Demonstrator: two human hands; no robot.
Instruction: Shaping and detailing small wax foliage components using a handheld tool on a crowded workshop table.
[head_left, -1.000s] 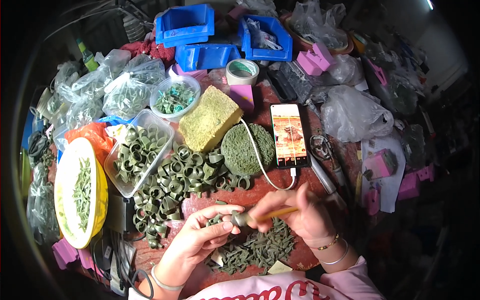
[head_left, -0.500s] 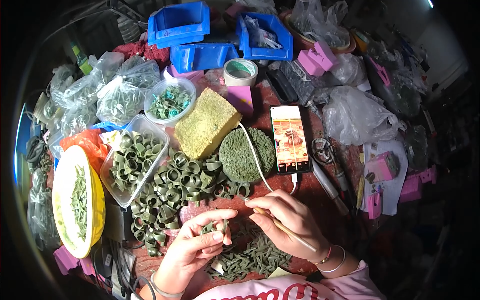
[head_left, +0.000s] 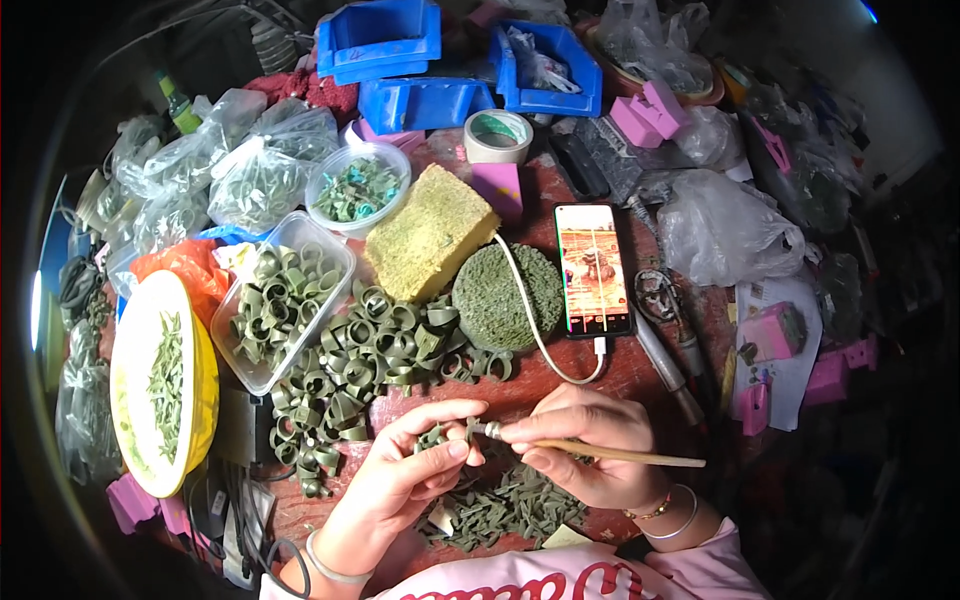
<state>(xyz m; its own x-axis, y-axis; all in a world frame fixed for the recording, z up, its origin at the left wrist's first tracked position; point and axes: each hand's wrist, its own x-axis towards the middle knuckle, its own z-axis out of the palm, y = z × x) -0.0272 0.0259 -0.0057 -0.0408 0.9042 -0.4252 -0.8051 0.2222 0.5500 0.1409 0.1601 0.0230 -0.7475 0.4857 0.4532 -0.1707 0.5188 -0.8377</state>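
Between the fingertips of my left hand [head_left: 415, 462] are small dark-green pieces [head_left: 432, 438], partly hidden by the fingers. My right hand [head_left: 585, 445] grips a thin wooden-handled tool [head_left: 640, 456] with a metal ferrule; its tip meets a green piece at the left fingertips. The tool lies almost level, its handle end pointing right. Below both hands a heap of small dark-green slivers [head_left: 520, 505] covers the red tabletop [head_left: 420, 390]. Many green rings [head_left: 370, 340] are piled just beyond my left hand, and more fill a clear plastic tub [head_left: 262, 380].
A yellow-rimmed bowl [head_left: 207, 400] of green slivers stands left. Beyond the hands are a round green pad [head_left: 508, 298], a yellow sponge block [head_left: 430, 235] and a lit phone [head_left: 593, 270] with a white cable [head_left: 535, 345]. Blue bins [head_left: 425, 105] and plastic bags [head_left: 725, 230] crowd the back.
My right hand has turned the tool from a slant to nearly level and brought its tip to the green piece at my left fingers. The whole view has shifted slightly.
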